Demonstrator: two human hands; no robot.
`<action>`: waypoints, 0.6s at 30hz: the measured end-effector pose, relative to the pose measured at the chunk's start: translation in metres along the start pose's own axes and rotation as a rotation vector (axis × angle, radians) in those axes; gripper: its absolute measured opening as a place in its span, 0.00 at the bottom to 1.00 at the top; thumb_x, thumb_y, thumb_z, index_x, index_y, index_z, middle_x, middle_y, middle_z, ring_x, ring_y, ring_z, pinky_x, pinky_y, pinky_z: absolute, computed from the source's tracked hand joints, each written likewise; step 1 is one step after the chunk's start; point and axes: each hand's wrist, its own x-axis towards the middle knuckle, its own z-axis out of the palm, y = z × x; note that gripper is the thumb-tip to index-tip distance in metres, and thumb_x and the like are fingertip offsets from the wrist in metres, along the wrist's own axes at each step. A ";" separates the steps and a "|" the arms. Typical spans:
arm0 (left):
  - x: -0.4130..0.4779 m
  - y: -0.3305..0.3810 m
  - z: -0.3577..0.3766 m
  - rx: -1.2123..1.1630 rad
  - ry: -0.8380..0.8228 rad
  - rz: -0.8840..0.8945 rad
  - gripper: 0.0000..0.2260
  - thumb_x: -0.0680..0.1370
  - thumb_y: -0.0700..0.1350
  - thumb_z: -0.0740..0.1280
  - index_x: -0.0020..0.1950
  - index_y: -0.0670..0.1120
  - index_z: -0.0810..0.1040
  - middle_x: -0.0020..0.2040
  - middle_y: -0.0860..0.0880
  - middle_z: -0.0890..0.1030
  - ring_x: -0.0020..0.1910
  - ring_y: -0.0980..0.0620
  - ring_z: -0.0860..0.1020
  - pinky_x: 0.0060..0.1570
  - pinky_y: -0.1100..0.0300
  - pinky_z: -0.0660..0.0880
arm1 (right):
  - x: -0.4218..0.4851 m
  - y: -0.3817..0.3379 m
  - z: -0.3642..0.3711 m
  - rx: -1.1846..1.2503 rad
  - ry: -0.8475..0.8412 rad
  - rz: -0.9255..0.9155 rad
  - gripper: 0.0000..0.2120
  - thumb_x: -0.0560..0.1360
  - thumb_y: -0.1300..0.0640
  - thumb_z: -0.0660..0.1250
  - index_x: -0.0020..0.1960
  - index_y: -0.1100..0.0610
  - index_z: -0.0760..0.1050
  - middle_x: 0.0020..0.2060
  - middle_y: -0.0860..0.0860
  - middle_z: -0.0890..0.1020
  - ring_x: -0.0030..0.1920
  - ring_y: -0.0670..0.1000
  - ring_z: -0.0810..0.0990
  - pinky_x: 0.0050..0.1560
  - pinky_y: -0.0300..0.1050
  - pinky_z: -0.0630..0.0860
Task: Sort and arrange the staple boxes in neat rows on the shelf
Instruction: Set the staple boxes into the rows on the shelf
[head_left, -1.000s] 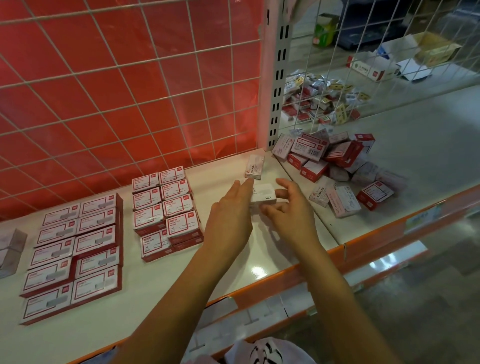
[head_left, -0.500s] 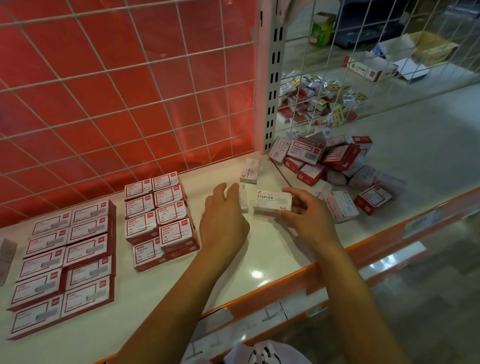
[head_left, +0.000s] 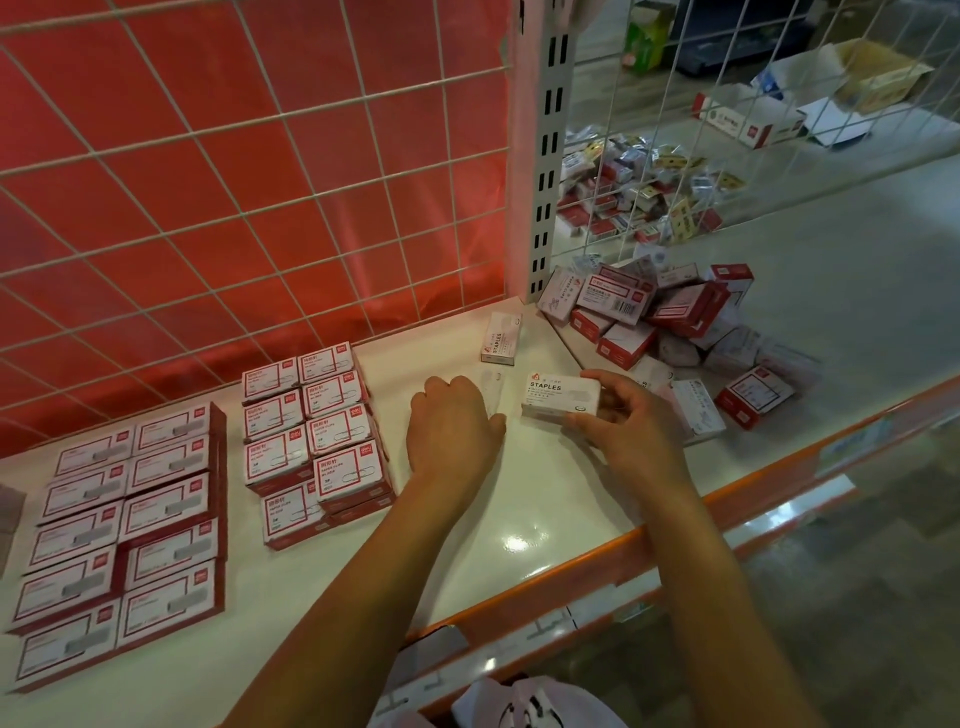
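My right hand grips a white box marked STAPLES by its right end, just above the shelf. My left hand lies to its left, fingers curled over a second white staples box, most of which is hidden. A third white staples box lies flat further back near the wire grid. Red-and-white boxes lie in neat rows: a small block left of my left hand and a larger block at the far left.
A loose pile of mixed boxes sits on the right shelf section beside the slotted upright post. A white wire grid over red backing closes the back. The shelf's orange front edge runs below my forearms.
My right hand has lifted the STAPLES box and turned its label up. My left hand went from flat fingers on the box to fingers curled over a second white box beside it.
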 end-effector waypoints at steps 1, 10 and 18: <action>-0.001 -0.001 0.000 -0.006 -0.001 0.006 0.18 0.78 0.53 0.65 0.62 0.43 0.73 0.58 0.43 0.74 0.55 0.45 0.73 0.46 0.58 0.67 | -0.001 0.000 0.001 -0.001 0.000 -0.004 0.21 0.70 0.65 0.73 0.60 0.51 0.76 0.46 0.42 0.82 0.47 0.41 0.81 0.47 0.39 0.80; -0.019 -0.005 -0.018 -0.139 0.098 0.072 0.22 0.75 0.46 0.70 0.68 0.48 0.72 0.61 0.47 0.74 0.58 0.48 0.74 0.55 0.58 0.72 | -0.008 -0.020 -0.002 0.159 -0.024 -0.021 0.19 0.70 0.68 0.71 0.52 0.46 0.77 0.46 0.44 0.82 0.45 0.42 0.82 0.39 0.37 0.80; -0.043 -0.037 -0.060 -0.190 0.294 0.148 0.23 0.74 0.43 0.71 0.69 0.49 0.73 0.63 0.50 0.74 0.60 0.51 0.71 0.53 0.67 0.63 | -0.021 -0.044 0.006 0.134 -0.128 -0.142 0.22 0.68 0.68 0.72 0.55 0.46 0.78 0.48 0.46 0.83 0.49 0.43 0.82 0.46 0.37 0.79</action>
